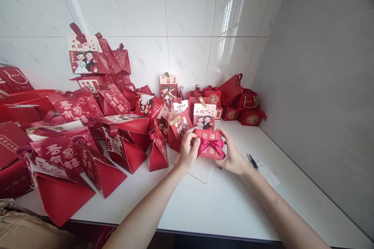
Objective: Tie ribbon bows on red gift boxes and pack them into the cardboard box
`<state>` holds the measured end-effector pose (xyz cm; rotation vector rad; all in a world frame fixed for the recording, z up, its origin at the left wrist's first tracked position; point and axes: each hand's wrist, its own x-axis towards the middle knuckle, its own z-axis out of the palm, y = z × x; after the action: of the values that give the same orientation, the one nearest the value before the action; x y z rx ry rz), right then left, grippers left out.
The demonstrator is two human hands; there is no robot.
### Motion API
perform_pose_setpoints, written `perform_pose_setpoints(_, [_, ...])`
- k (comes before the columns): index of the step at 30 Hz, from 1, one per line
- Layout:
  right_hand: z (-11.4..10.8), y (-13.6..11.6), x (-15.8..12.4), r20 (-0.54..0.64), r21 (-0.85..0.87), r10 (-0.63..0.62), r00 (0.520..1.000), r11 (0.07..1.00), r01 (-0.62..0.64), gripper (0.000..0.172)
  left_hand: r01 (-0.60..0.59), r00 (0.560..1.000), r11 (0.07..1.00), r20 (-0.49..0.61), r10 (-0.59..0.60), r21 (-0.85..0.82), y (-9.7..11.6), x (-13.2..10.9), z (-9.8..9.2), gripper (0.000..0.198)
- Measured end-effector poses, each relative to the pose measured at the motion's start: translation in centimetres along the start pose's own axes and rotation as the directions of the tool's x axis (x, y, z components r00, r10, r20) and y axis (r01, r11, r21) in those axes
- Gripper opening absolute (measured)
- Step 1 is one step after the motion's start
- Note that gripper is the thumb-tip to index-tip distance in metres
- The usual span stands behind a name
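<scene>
A small red gift box with white characters on top is held between my two hands, a little above the table. A magenta satin ribbon is tied around it in a bow. My left hand grips the box's left side, thumb by the bow. On the opposite side my right hand closes on the right edge, its fingers partly hidden behind the box. Just behind it stands a red and white box with a cartoon couple. Lined paper lies underneath, partly covered.
Many red gift boxes crowd the white table on the left, some stacked. More red boxes stand at the back right. A black pen rests beside a clear plastic piece. Brown bags sit low left; a grey panel bounds the right.
</scene>
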<state>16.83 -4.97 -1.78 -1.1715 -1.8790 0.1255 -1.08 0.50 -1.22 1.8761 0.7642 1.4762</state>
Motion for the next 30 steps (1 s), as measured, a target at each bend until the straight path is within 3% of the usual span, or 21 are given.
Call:
perform_pose_setpoints(5, [-0.3, 0.7, 0.2, -0.157, -0.095, 0.020, 0.987, 0.995, -0.035, 0.088, -0.016, 1.000, 0.999, 0.014, 0.015, 0.034, -0.2, -0.5, 0.2, 0.014])
perform_pose_setpoints(10, [-1.2, 1.1, 0.5, -0.400, -0.032, 0.215, 0.891, 0.968, -0.249, 0.086, -0.029, 0.998, 0.993, 0.054, 0.023, 0.117, -0.1, -0.7, 0.2, 0.018])
perform_pose_setpoints(13, [-1.4, 1.2, 0.6, -0.462, -0.016, 0.309, 0.831, 0.934, -0.356, 0.082, -0.063, 0.995, 0.986, 0.085, 0.050, 0.157, -0.1, -0.7, 0.2, 0.017])
perform_pose_setpoints(18, [-1.2, 1.3, 0.6, -0.513, -0.022, 0.339, 0.789, 0.913, -0.406, 0.082, -0.225, 0.969, 0.935, 0.162, 0.186, 0.274, 0.2, -0.8, 0.3, 0.021])
perform_pose_setpoints(24, [-0.8, 0.9, 0.4, -0.488, 0.006, 0.367, 0.792, 0.909, -0.418, 0.083, -0.265, 0.956, 0.872, 0.232, 0.180, 0.412, 0.6, -1.0, 0.2, 0.030])
perform_pose_setpoints(30, [0.1, 0.7, 0.3, -0.372, -0.051, 0.359, 0.856, 0.913, -0.405, 0.079, -0.207, 0.971, 0.865, 0.203, 0.126, 0.457, 0.4, -1.1, 0.3, 0.035])
